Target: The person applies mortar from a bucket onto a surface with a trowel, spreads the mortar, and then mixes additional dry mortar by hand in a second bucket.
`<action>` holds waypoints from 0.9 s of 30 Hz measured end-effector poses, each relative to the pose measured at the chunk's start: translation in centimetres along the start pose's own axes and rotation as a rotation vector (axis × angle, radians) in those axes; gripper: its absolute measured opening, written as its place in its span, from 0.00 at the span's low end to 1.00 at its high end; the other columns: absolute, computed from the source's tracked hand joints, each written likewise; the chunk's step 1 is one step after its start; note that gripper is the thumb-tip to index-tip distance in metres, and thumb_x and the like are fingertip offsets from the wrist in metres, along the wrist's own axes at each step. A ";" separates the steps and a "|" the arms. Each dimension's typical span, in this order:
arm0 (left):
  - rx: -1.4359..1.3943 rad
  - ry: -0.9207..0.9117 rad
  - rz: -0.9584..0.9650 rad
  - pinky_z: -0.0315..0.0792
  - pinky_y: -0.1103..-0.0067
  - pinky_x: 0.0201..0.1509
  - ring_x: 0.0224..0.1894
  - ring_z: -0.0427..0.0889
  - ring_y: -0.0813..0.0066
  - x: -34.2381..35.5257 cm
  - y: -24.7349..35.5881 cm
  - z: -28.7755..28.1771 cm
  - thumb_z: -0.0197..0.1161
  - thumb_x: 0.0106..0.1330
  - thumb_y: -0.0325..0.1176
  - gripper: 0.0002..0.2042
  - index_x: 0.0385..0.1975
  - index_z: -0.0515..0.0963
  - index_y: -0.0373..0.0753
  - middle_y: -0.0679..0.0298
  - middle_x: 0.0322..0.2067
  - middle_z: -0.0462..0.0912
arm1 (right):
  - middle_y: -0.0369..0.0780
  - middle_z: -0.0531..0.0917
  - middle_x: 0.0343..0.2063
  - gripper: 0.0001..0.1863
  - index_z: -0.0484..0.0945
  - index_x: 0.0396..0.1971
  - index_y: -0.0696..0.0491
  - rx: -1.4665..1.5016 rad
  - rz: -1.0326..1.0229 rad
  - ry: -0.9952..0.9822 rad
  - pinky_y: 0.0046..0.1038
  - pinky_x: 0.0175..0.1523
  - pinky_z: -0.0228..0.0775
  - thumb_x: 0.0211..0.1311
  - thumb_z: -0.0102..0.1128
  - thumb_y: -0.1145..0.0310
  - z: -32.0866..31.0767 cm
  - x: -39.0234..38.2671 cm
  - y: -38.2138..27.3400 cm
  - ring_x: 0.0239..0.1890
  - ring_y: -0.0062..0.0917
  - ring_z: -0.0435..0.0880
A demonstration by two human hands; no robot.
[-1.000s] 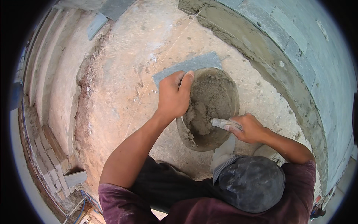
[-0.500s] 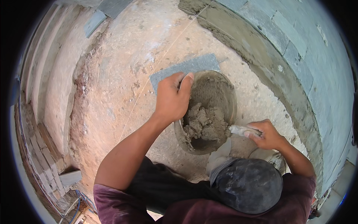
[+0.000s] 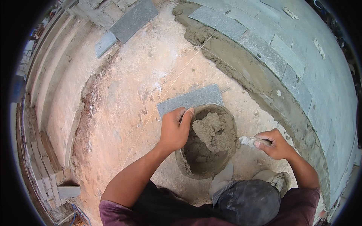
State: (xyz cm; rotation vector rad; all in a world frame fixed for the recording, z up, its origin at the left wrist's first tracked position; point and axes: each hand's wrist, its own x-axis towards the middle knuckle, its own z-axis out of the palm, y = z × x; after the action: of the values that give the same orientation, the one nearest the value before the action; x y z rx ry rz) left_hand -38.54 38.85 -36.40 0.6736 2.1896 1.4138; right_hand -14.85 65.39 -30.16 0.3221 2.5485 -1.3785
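Bare, dusty ground (image 3: 124, 94) is spread out under and past the hands, with pale steps (image 3: 56, 67) far off to the left of the left hand (image 3: 175, 128). Beyond the right hand (image 3: 274, 144), a curved band of wet mortar (image 3: 241, 60) is seen, and next to it flat grey stones (image 3: 260, 41) are laid in rows. A round bucket (image 3: 205, 177) is set between the two hands. The left hand is nearer, for the bucket's rim is touched by it, while the right hand is kept just off to the other side. In the bucket, a lumpy heap of mortar (image 3: 215, 132) is piled. The rim is gripped by the left hand, with the fingers bent and the thumb on top. The right hand is closed around a pale tool handle (image 3: 249, 141), which is pointed sideways at the heap; its blade cannot be seen and may be hidden by the mortar. Just past the left hand, a long grey slab (image 3: 192, 98) is partly covered by the bucket.
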 end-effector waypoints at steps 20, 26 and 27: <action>-0.069 0.002 -0.054 0.61 0.71 0.25 0.22 0.61 0.80 -0.2 0.2 -0.2 0.57 0.76 0.37 0.21 0.19 0.68 0.31 0.60 0.14 0.64 | 0.49 0.88 0.42 0.15 0.86 0.41 0.54 -0.786 0.222 0.659 0.42 0.50 0.79 0.69 0.58 0.59 -6.4 36.1 -1.1 0.47 0.42 0.87; -0.071 0.002 -0.067 0.61 0.71 0.25 0.22 0.61 0.79 -0.3 -0.1 -0.4 0.57 0.76 0.37 0.21 0.20 0.69 0.30 0.59 0.14 0.64 | 0.49 0.86 0.42 0.14 0.82 0.50 0.53 -0.984 0.126 0.672 0.42 0.49 0.80 0.70 0.52 0.68 -6.8 37.6 -0.6 0.47 0.44 0.87; -0.081 -0.004 -0.078 0.60 0.73 0.25 0.23 0.60 0.81 -0.3 0.0 -0.4 0.57 0.76 0.37 0.21 0.20 0.68 0.32 0.63 0.16 0.63 | 0.49 0.85 0.43 0.15 0.81 0.52 0.53 -1.006 0.121 0.688 0.42 0.49 0.80 0.70 0.51 0.69 -7.0 37.4 -0.5 0.46 0.45 0.87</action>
State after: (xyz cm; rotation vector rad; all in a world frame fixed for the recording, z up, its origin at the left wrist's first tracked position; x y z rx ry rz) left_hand -38.52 38.37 -36.22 0.5564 2.1192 1.4514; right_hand -51.23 74.12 -37.22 0.8038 3.2556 0.2290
